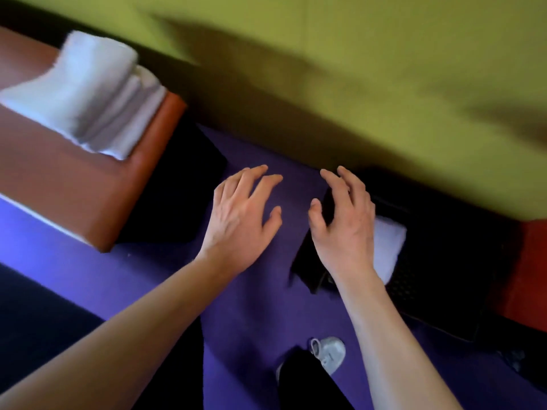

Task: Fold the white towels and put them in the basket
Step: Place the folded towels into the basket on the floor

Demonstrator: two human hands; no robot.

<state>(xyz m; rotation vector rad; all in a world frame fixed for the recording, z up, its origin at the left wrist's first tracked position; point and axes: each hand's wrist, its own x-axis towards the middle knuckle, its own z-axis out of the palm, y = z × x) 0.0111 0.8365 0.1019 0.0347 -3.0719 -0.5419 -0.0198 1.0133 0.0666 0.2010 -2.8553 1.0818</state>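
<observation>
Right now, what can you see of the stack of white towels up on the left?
The stack of white towels looks like soft terry cloth, blurred by camera motion. Several folded layers show as stepped edges on its right side, with a thicker rolled or folded bundle on top. It rests on a reddish-brown surface, near that surface's corner. Neither the left hand nor the right hand touches it.

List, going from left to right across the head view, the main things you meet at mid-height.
Stack of white towels on the brown table → left hand → right hand → folded white towel in the dark basket.
</observation>
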